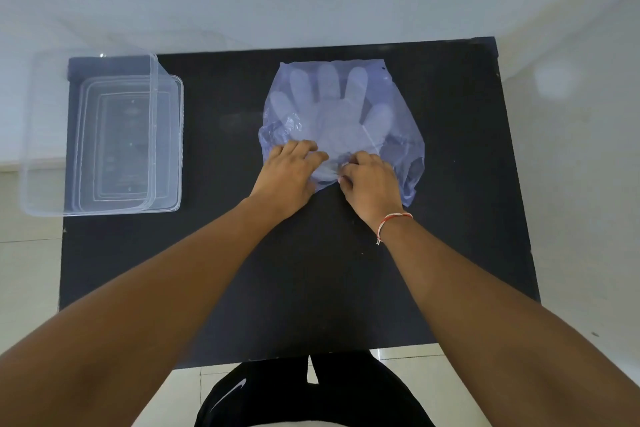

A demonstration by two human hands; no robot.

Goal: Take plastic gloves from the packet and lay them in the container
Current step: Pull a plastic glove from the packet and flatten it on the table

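A: Where are the thin, clear plastic gloves [332,104]?

B: Inside the flat, bluish, see-through plastic packet [398,135] lying mid-way across the black table [311,270], their fingers pointing away from the person. None lies in the container so far.

A: And the hands?

B: Both rest on the packet's near edge. The left hand [287,177] presses down with fingers curled; the right hand [370,184] seems to pinch film at the mouth, though whether it holds packet or glove cuff I cannot tell.

A: How to do it well?

B: I'd pin the packet with the left, draw one cuff out slowly, then carry it to the clear rectangular plastic container [45,149], well apart at the left.
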